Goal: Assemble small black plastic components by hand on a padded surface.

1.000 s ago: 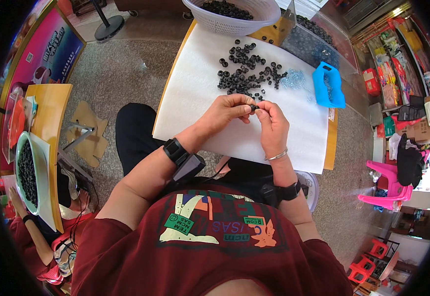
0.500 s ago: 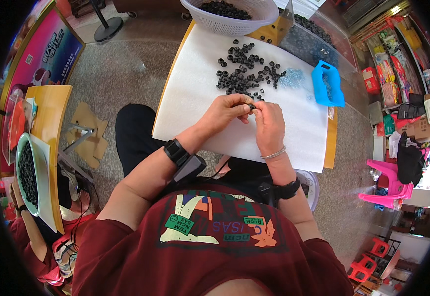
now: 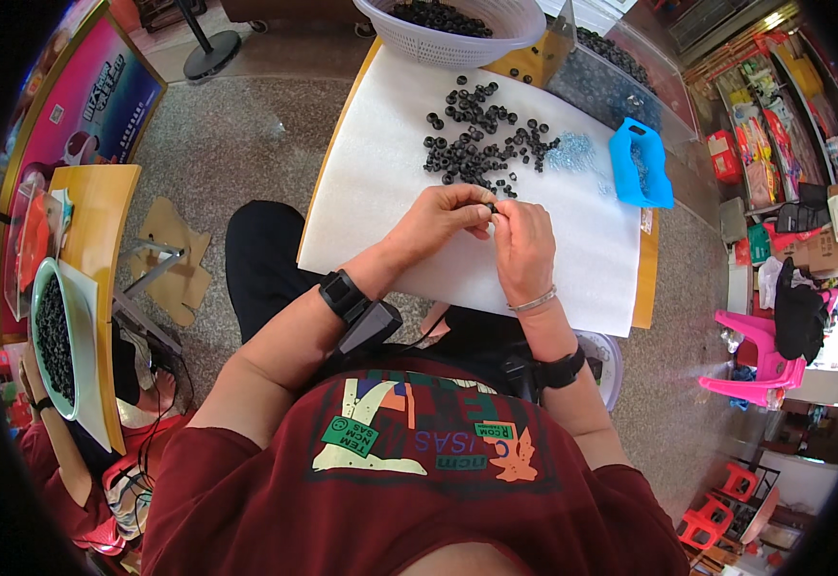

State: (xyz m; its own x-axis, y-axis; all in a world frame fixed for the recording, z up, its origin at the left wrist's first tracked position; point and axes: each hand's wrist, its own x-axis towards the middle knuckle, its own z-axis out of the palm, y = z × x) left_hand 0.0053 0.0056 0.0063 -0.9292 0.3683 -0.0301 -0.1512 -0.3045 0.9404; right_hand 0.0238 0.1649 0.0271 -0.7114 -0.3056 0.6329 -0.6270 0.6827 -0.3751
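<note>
In front of my body, my left hand [image 3: 443, 216] and my right hand [image 3: 526, 248] meet over the near part of a white foam sheet [image 3: 366, 206]. Both are closed, fingertips pinched around one small black piece [image 3: 492, 207], mostly covered by the fingers. Just beyond them lies a loose heap of small round black knob-like pieces [image 3: 467, 158]. To its right, tiny clear bluish pieces [image 3: 572, 152] are scattered on the sheet. A bright blue open scoop-like container [image 3: 657, 178] with a handle slot stands at the sheet's right edge, more clear pieces inside.
A pale plastic basket [image 3: 452, 53] of black pieces stands at the far edge, beside a clear bin [image 3: 587, 82] of the same. At left, another person's arm [image 3: 68, 446] is beside a side table [image 3: 102, 230] with a pale green basin [image 3: 85, 317]. Pink stools [image 3: 755, 355] stand right.
My hands stay together in nearly the same place, with only slight finger movement around the black piece. The view shifts a little; the heap looks unchanged.
</note>
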